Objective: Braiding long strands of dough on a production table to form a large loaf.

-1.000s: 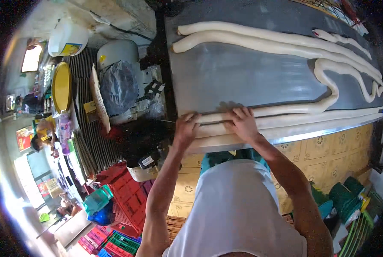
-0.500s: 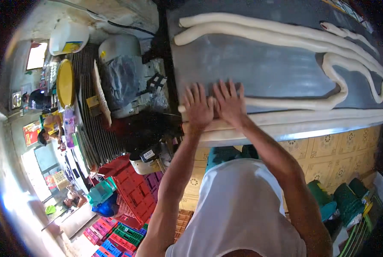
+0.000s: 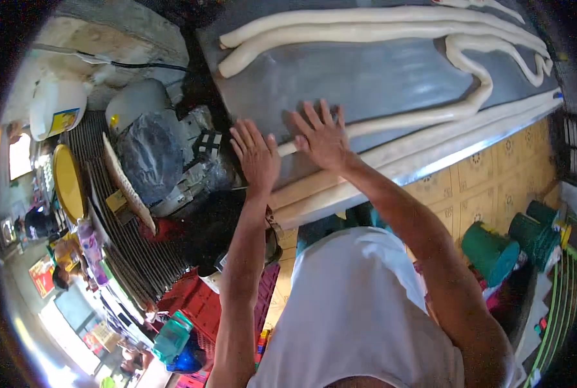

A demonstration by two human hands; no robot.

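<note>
Both palms are on a long pale dough rope (image 3: 401, 121) lying across the grey metal table (image 3: 314, 77). My left hand (image 3: 256, 159) is at the rope's left end, fingers straight and slightly spread, covering that end. My right hand (image 3: 323, 143) lies just right of it, fingers spread flat over the rope. Toward the right, this rope bends up in loose loops. Along the near edge run more long, straight dough strips (image 3: 398, 149); two thick ropes (image 3: 334, 31) lie along the far side, with a shorter piece at the top right.
Left of the table are a machine under dark plastic (image 3: 149, 152), a white jug (image 3: 56, 110), stacked trays (image 3: 127, 252) and a yellow oval lid (image 3: 69, 181). Red crates (image 3: 182, 301) stand lower left, green buckets (image 3: 489, 252) at right. Another person (image 3: 62, 275) is at the far left.
My fingers, curled on the rope a second ago, are now stretched flat, and both hands have moved farther up the table. The camera view has also turned slightly.
</note>
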